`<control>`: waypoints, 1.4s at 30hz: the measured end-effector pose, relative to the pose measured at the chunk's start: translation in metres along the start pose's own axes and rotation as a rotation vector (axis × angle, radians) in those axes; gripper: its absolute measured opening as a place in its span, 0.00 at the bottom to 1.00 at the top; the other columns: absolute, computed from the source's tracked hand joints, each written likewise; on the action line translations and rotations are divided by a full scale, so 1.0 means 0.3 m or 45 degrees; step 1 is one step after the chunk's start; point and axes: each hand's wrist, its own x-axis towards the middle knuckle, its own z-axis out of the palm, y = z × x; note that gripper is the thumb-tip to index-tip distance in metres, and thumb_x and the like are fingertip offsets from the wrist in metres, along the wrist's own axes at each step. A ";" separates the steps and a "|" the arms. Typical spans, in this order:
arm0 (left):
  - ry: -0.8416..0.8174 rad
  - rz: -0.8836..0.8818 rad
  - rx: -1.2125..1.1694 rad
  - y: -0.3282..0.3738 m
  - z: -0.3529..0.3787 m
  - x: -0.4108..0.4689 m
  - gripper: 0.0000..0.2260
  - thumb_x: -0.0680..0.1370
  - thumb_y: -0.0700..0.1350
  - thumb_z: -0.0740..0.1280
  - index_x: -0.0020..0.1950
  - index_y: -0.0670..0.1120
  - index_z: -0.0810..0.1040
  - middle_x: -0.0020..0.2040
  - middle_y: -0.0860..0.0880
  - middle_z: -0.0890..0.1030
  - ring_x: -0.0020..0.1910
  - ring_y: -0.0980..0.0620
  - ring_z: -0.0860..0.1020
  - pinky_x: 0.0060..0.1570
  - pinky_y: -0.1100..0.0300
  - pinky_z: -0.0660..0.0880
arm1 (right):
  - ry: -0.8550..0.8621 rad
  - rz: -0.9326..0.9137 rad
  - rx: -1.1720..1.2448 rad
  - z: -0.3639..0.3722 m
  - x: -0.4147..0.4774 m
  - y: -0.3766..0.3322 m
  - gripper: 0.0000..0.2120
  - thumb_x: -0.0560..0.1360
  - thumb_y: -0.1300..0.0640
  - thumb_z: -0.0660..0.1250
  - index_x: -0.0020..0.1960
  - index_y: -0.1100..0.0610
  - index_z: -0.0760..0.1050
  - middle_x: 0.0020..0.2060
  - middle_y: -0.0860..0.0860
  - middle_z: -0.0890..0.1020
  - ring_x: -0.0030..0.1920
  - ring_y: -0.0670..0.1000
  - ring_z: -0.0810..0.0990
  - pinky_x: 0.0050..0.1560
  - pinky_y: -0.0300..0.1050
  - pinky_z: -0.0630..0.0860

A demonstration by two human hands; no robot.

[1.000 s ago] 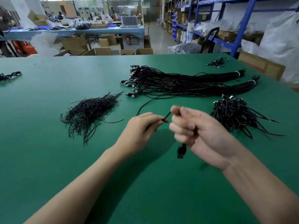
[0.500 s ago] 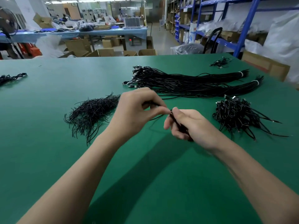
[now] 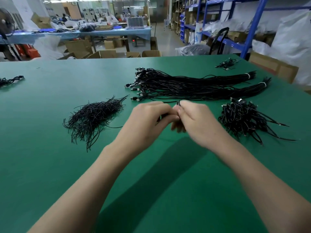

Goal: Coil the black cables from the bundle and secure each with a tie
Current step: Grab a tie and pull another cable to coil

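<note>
My left hand (image 3: 148, 120) and my right hand (image 3: 196, 121) meet fingertip to fingertip above the green table (image 3: 50, 165), both closed on one black cable (image 3: 178, 103) that is mostly hidden in my fingers. A short stretch of that cable runs left from my hands. Behind them lies the long bundle of black cables (image 3: 185, 84), banded white at its right ends. A loose heap of black ties (image 3: 94, 116) sits to the left. A pile of coiled cables (image 3: 244, 118) lies to the right.
A small cable clump (image 3: 227, 63) rests at the far right of the table and another cable clump (image 3: 10, 80) at the left edge. Cardboard boxes (image 3: 272, 66) and blue shelving (image 3: 252, 22) stand beyond the right edge.
My hands have come together and risen toward the bundle. The dangling connector end seen a second ago is now gathered inside my fingers.
</note>
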 end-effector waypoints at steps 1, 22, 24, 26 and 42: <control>-0.010 0.013 -0.027 -0.008 -0.022 0.011 0.03 0.77 0.44 0.74 0.45 0.46 0.86 0.36 0.55 0.77 0.34 0.61 0.71 0.38 0.68 0.66 | -0.091 0.057 0.115 -0.002 -0.012 0.005 0.17 0.86 0.57 0.55 0.41 0.61 0.73 0.28 0.49 0.81 0.29 0.50 0.75 0.34 0.46 0.71; -0.022 -0.210 -0.138 0.022 0.016 -0.014 0.06 0.78 0.46 0.73 0.41 0.50 0.85 0.29 0.55 0.77 0.32 0.56 0.75 0.35 0.66 0.69 | -0.057 0.055 0.063 0.014 -0.017 0.055 0.16 0.85 0.57 0.56 0.41 0.58 0.74 0.29 0.50 0.82 0.29 0.49 0.77 0.35 0.44 0.73; 0.047 -0.275 -0.363 -0.019 -0.010 0.000 0.04 0.77 0.44 0.74 0.43 0.49 0.83 0.31 0.53 0.80 0.32 0.58 0.77 0.36 0.66 0.72 | -0.297 0.235 0.502 0.030 -0.041 0.067 0.19 0.86 0.54 0.54 0.41 0.59 0.74 0.23 0.51 0.75 0.24 0.50 0.70 0.28 0.42 0.67; 0.052 -0.334 -0.624 -0.040 -0.001 0.009 0.02 0.79 0.42 0.72 0.48 0.47 0.80 0.34 0.48 0.81 0.34 0.54 0.78 0.38 0.60 0.73 | -0.484 0.333 1.061 0.034 -0.056 0.059 0.20 0.86 0.51 0.53 0.42 0.60 0.74 0.23 0.50 0.66 0.25 0.49 0.62 0.27 0.39 0.60; -0.189 -0.522 -0.910 -0.033 0.146 -0.055 0.27 0.80 0.30 0.55 0.34 0.59 0.76 0.35 0.57 0.80 0.40 0.56 0.77 0.41 0.63 0.72 | -0.015 0.253 1.282 0.070 -0.020 -0.006 0.14 0.86 0.52 0.54 0.48 0.58 0.72 0.28 0.49 0.75 0.28 0.48 0.72 0.28 0.38 0.67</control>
